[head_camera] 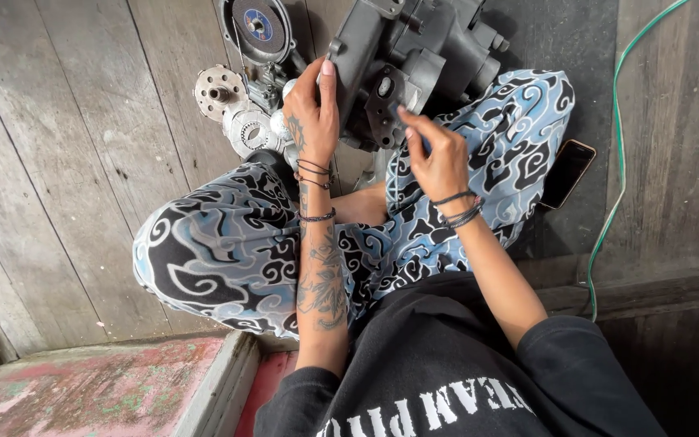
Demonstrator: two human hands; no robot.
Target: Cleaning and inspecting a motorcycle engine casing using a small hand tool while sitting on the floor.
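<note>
Between knees, on floor planks: grey engine case (414,65). Left hand (313,109) clamped on case's left edge, fingers wrapped over top, steadying. Right hand (438,158) at case's near face, fingertips (408,121) pinched together, seemingly on small fitting; held item too small to tell. Left of left fingers: loose clutch parts (232,109), disc (256,26). Right of right hand: phone (566,171), green hose (620,146). Judged step: working small fastener by hand; next calls for firm bracing, fine twisting.

Counted: one grey engine casing (414,57) at twelve o'clock, two hands, left hand (313,109) and right hand (438,158), three round metal parts (218,91) at eleven o'clock, one phone (568,172) and one green cable (620,154) at three o'clock.
</note>
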